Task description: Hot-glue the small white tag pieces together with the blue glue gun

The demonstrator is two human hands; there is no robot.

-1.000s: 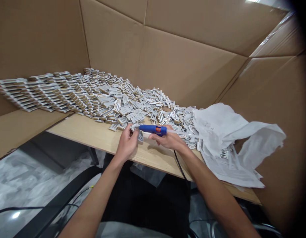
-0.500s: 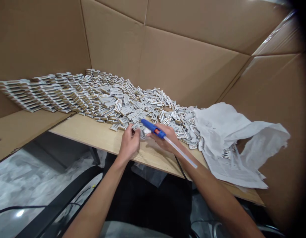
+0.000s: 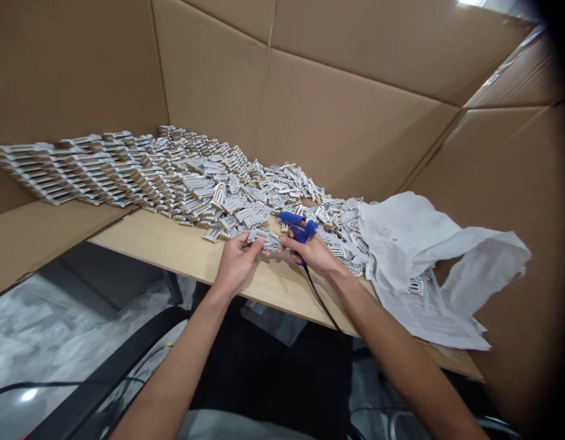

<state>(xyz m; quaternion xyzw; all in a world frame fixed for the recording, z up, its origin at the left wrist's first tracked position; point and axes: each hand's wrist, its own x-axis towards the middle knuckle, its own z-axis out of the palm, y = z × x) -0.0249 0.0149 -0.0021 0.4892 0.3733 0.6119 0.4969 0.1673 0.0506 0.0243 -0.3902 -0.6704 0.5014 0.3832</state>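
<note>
Between thumb and fingers, my left hand (image 3: 237, 261) grips a small white arched, window-shaped piece (image 3: 265, 239) just above the table's front edge. A blue glue gun (image 3: 300, 228) is in my right hand (image 3: 312, 252), its nozzle end pointing left and its black cord running down over the edge. The right fingertips also meet the pointed end of the arched piece. Behind both hands lies a loose heap of similar white pieces (image 3: 250, 215). To the left, many more such pieces stand in neat slanted stacks (image 3: 90, 171).
Cardboard walls (image 3: 337, 122) enclose the back and sides of the wooden table (image 3: 181, 250). Crumpled white wrapping sheet (image 3: 405, 238) covers the right end of the heap. A black chair armrest (image 3: 112, 373) is at lower left, with clear plastic bags (image 3: 30, 330) below.
The glue gun has turned in my right hand, and its clear glue stick no longer shows. The arched piece has come up into clear view between both hands.
</note>
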